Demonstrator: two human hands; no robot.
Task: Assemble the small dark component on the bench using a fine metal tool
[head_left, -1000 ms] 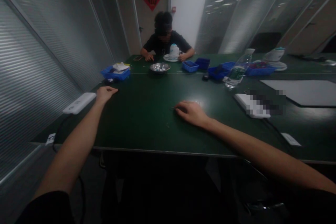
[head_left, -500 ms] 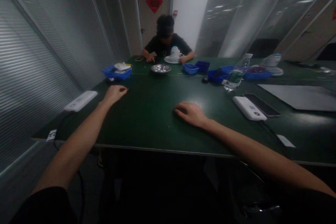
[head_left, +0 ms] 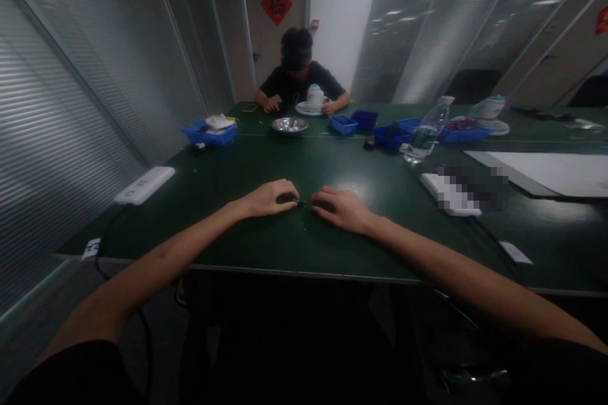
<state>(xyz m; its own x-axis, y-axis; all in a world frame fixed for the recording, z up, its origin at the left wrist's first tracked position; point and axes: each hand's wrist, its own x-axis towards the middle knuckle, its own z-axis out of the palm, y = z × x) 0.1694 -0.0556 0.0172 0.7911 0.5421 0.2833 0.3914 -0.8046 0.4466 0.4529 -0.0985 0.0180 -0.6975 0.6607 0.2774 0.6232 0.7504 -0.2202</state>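
My left hand rests over the dark green table, thumb and forefinger closed on a small dark green piece. The piece is too small for me to tell its kind. Facing it from the right is my right hand, whose fingers pinch a thin pale wire-like piece. That thin piece points left and its tip is close to the green piece; I cannot tell whether they touch. A tiny light speck lies on the tabletop just below the hands.
White power banks with cables lie at both sides. Farther off are a metal bowl, several blue trays and a water bottle. A grey sheet lies right. Across the table sits a person near a white fan-like device.
My left hand has moved right and nearer from the table's left side, carrying the small piece up to my right hand. The right hand has stayed nearly in place.
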